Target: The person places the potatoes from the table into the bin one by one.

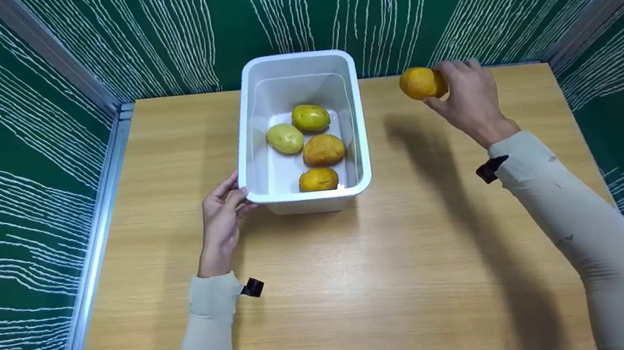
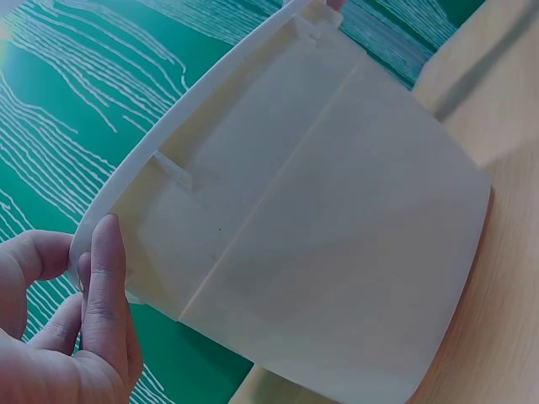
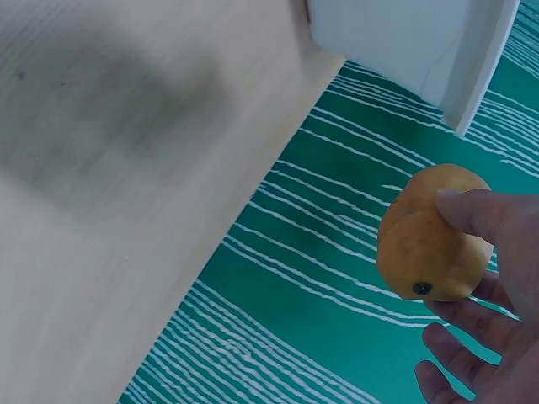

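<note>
A white plastic bin (image 1: 359,135) stands at the back middle of the table. Inside it lie two yellow-green mangoes, one a paler mango (image 1: 285,138) and one a deeper green mango (image 1: 310,118), with two orange-yellow mangoes, a larger mango (image 1: 324,150) and a smaller mango (image 1: 318,179), nearer the front. My left hand (image 1: 220,216) pinches the rim at the bin's near left corner; the left wrist view shows the bin's outer wall (image 2: 337,210). Right of the bin, my right hand (image 1: 472,94) holds an orange-yellow mango (image 3: 425,244) above the table, its dark stem spot showing in the right wrist view.
The wooden table (image 1: 314,302) has a metal frame (image 1: 95,232) along its left side. Green panels (image 1: 232,21) with white wavy lines enclose the back and sides. A shadow (image 1: 466,211) of the right arm falls across the tabletop.
</note>
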The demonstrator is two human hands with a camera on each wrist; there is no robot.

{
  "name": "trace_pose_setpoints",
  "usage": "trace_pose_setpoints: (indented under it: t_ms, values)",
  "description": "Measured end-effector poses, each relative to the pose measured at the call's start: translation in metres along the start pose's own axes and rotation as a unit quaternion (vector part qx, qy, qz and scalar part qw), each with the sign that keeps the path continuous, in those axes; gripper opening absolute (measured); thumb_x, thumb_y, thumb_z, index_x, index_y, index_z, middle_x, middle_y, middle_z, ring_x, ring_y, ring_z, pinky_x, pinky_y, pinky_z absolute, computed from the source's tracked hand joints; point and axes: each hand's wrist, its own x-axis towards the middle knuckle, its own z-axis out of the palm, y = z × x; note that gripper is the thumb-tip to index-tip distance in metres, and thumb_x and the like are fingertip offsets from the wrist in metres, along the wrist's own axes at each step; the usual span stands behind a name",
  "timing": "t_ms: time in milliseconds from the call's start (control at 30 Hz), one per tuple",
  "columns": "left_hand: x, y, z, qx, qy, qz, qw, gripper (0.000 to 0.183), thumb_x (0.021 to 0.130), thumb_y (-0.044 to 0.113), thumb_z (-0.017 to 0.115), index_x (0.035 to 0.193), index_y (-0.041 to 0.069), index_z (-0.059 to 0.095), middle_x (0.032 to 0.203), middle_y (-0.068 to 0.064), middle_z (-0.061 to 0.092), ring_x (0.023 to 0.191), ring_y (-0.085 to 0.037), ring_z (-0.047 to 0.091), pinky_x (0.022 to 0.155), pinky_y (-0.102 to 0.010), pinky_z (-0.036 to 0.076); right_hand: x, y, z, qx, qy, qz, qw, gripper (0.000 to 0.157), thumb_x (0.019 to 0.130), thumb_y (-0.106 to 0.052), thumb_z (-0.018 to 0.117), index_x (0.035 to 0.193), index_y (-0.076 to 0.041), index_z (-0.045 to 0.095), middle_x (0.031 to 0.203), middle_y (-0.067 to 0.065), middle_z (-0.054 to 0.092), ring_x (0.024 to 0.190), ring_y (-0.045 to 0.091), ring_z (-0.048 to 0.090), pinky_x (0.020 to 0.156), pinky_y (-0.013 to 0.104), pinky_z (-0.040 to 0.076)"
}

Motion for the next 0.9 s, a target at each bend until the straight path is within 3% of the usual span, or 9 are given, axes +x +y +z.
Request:
trace_pose_setpoints:
  t_ms: [500, 900]
  values:
    - [-0.001, 0.001, -0.001, 0.01, 0.003, -0.008, 0.9999, 0.05, 0.099, -0.013, 0.055, 0.148, -0.009, 0.053, 0.115, -0.013, 0.057, 0.072, -0.013, 0.065, 0.062, -0.017, 0.063, 0.011, -0.031, -0.002, -0.013, -0.008, -0.032, 0.999, 0.055, 0.095, -0.019, 0.081, 0.141, 0.0, 0.058, 0.139, 0.024, 0.062, 0.121, 0.043, 0.047, 0.108, 0.062, 0.043]
    - [-0.002, 0.002, 0.0, 0.01, 0.004, -0.013, 0.9999, 0.05, 0.099, -0.013, 0.055, 0.149, -0.009, 0.053, 0.118, -0.015, 0.058, 0.074, -0.014, 0.065, 0.064, -0.018, 0.064, 0.015, -0.056, -0.002, -0.009, 0.009, -0.071, 0.997, 0.052, 0.095, -0.021, 0.082, 0.138, -0.001, 0.062, 0.138, 0.022, 0.065, 0.121, 0.041, 0.049, 0.107, 0.059, 0.046]
